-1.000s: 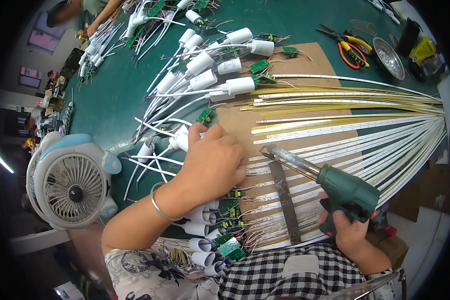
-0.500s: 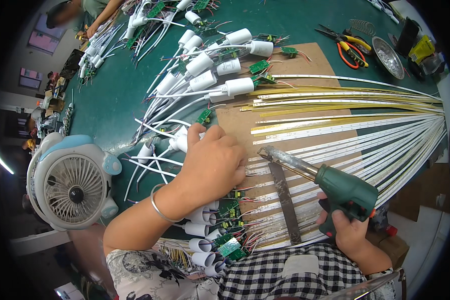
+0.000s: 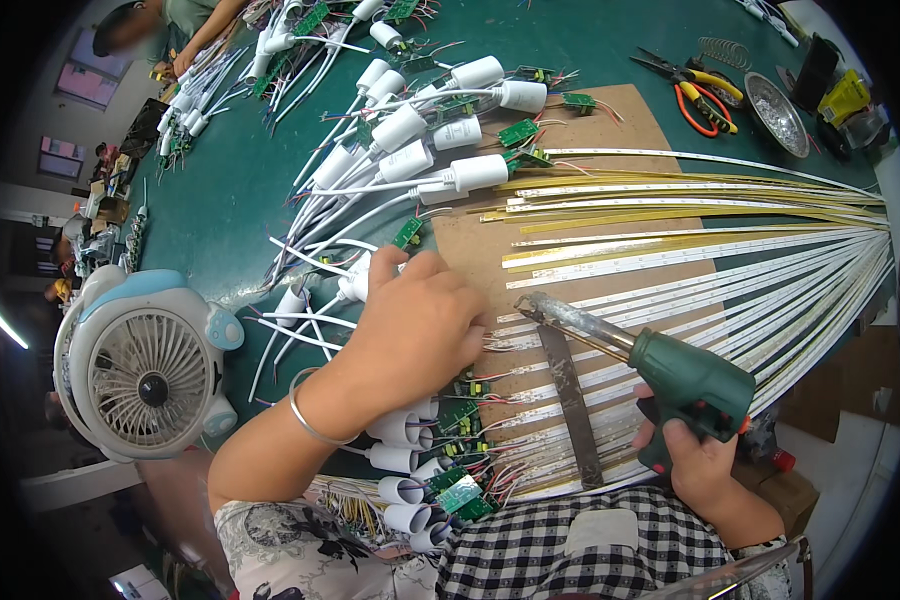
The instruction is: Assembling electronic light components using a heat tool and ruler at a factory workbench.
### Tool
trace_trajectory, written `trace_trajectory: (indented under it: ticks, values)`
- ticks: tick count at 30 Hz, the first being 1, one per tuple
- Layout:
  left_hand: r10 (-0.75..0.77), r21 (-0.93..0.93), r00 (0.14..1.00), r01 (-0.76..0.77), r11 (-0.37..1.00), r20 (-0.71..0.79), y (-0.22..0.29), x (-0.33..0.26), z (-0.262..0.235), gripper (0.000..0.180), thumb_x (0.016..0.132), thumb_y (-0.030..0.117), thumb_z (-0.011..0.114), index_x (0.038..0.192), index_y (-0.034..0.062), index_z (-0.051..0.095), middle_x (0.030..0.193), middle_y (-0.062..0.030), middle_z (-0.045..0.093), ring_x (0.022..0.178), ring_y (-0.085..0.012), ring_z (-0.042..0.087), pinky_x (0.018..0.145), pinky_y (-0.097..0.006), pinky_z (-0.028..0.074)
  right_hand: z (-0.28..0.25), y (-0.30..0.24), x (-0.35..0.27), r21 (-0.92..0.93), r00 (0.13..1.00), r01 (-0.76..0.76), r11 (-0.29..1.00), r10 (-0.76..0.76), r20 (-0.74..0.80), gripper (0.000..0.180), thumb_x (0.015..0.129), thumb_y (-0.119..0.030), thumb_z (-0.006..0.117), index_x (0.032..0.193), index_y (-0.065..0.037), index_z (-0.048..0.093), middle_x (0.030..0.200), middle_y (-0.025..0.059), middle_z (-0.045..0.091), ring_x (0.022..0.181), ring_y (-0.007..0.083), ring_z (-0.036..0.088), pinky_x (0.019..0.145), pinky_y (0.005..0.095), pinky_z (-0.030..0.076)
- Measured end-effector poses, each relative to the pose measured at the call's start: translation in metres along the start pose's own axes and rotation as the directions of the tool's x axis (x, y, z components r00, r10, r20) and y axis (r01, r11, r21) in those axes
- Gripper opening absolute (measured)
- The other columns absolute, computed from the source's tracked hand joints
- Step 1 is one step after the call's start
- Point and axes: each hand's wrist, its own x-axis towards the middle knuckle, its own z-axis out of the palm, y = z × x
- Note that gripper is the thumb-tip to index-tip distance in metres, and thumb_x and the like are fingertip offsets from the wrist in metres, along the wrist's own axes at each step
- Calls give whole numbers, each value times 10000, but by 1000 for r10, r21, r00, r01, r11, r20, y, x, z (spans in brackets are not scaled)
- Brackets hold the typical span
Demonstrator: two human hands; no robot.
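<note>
My right hand [image 3: 700, 465] grips a green soldering gun [image 3: 695, 385], its metal tip pointing left over the strip ends. My left hand [image 3: 425, 320] is closed at the left ends of the strips, fingers bent and tips together; whatever they pinch is hidden. Thin wires show beside its fingertips. A white lamp base [image 3: 353, 285] lies by the left thumb, and a small green circuit board [image 3: 408, 233] sits just beyond. Long white LED strips [image 3: 620, 255] fan out to the right across a brown board [image 3: 470, 245]. A dark flat bar [image 3: 567, 400] lies across several of them.
White lamp bases [image 3: 405, 160] with cables and boards pile up at the far left. A fan [image 3: 150, 385] stands left. Pliers [image 3: 705, 105] and a metal bowl [image 3: 775, 115] lie far right. Another person's arm [image 3: 205, 40] shows at the top left.
My left hand and wrist have shifted slightly left and toward me, fingers still closed. The right hand and soldering gun look nearly still.
</note>
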Motion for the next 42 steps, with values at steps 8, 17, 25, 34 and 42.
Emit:
trace_trajectory:
  ticks: [8,17,25,34,42]
  values:
    - [135,18,980,-139,990,145,-9,2,-16,202,760,111,675,956,160,674,839,8,656,978,-206,572,977,-444,310,2,0,2,18,999,14,1000,-13,-30,500,979,-227,552,1371,36,386,1182,197,611,701,216,643,619,316,542]
    - [85,-219,987,-54,974,136,-14,4,-12,143,788,155,694,929,166,668,879,-18,661,1027,-242,564,997,-500,280,-1,-3,4,161,996,2,987,12,-87,465,967,-166,588,1355,40,436,1196,196,618,831,204,651,654,312,563]
    - [47,-171,999,-51,984,-25,-6,-7,-1,67,809,155,726,868,175,702,878,25,625,985,-191,555,939,-414,275,-3,-3,3,158,999,6,987,2,-48,466,963,-152,586,1360,39,436,1204,197,616,842,204,648,663,316,561]
    - [-37,-224,999,31,974,-23,-2,-16,6,40,816,167,729,855,158,729,904,14,632,1045,-205,538,934,-409,264,1,1,1,206,998,-12,978,24,-58,448,947,-77,578,1357,42,442,1205,201,615,857,201,653,688,312,557]
    - [-95,-242,995,97,965,19,-2,-14,8,67,788,183,736,848,159,717,926,0,635,1054,-211,538,942,-421,261,1,-4,0,53,997,-64,997,66,-27,492,958,-205,583,1351,41,419,1164,187,634,710,216,651,627,316,540]
